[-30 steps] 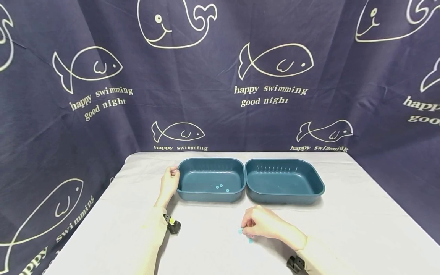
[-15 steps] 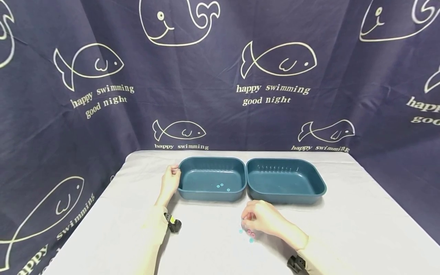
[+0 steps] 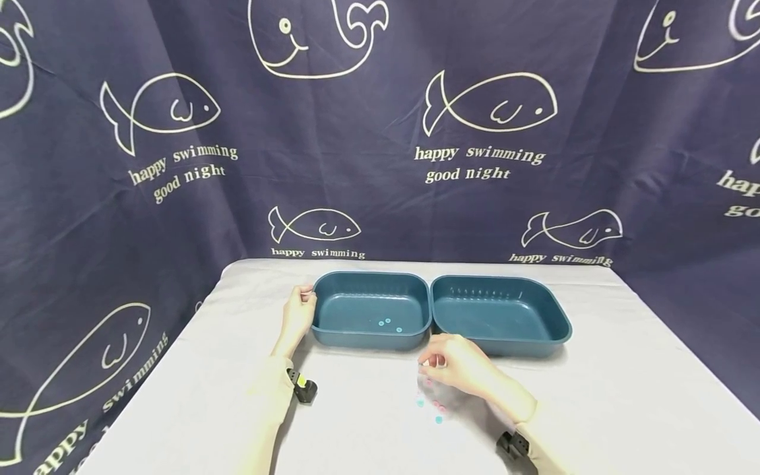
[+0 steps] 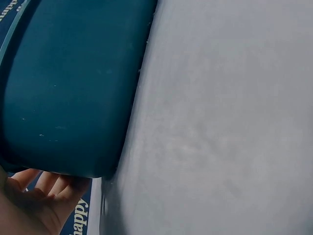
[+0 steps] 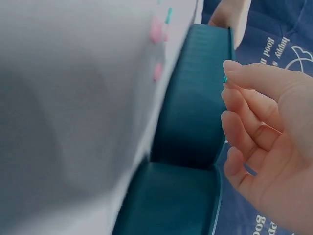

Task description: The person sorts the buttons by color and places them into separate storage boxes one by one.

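Note:
My left hand point(image 3: 299, 314) grips the left end of the left dark teal plastic box point(image 3: 368, 341), its fingers at the rim. In the left wrist view, the fingers point(image 4: 49, 188) lie against the box's end wall. A few small round teal buttons point(image 3: 388, 321) lie on the floor of that box. My right hand point(image 3: 462, 364) is raised over the table in front of the boxes, pinching a tiny teal button point(image 5: 225, 79) between thumb and index finger. Below it on the table are several loose buttons, pink point(image 3: 441, 408) and teal point(image 3: 439, 419).
A second dark teal box point(image 3: 499, 344) stands right beside the first, their ends meeting. Both rest on a white-covered table point(image 3: 356, 409). A dark blue curtain point(image 3: 380, 165) with fish drawings hangs behind and at the sides.
My right hand has risen off the loose buttons and moved toward the boxes with a teal button, uncovering pink buttons on the table. My left hand stays at the box.

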Available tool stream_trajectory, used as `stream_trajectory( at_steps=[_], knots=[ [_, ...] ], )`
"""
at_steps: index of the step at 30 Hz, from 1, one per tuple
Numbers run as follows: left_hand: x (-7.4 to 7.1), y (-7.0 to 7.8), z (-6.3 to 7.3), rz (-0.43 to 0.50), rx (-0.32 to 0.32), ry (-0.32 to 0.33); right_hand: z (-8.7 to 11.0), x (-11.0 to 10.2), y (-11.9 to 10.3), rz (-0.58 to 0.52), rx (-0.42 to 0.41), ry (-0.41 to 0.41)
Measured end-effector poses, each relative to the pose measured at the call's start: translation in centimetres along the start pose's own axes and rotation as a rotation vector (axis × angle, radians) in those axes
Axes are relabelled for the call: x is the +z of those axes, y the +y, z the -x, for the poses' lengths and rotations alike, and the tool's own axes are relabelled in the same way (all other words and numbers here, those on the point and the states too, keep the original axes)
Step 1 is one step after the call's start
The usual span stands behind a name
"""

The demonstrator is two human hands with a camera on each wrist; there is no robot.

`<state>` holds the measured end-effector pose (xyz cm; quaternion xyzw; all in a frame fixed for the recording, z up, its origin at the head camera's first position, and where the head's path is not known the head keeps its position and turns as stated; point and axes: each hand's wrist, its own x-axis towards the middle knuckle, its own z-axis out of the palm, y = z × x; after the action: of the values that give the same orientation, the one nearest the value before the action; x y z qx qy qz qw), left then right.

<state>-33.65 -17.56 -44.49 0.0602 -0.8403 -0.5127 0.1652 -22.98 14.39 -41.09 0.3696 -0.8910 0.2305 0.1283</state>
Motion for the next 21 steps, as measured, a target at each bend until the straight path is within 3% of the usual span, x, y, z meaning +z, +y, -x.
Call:
stream_trajectory(
  at_steps=[21],
  knots=[
    [0.0,0.3,0.0,0.000,-0.007,0.012,-2.7,-0.9,0.1,-0.073,-0.003,0.083]
  ],
)
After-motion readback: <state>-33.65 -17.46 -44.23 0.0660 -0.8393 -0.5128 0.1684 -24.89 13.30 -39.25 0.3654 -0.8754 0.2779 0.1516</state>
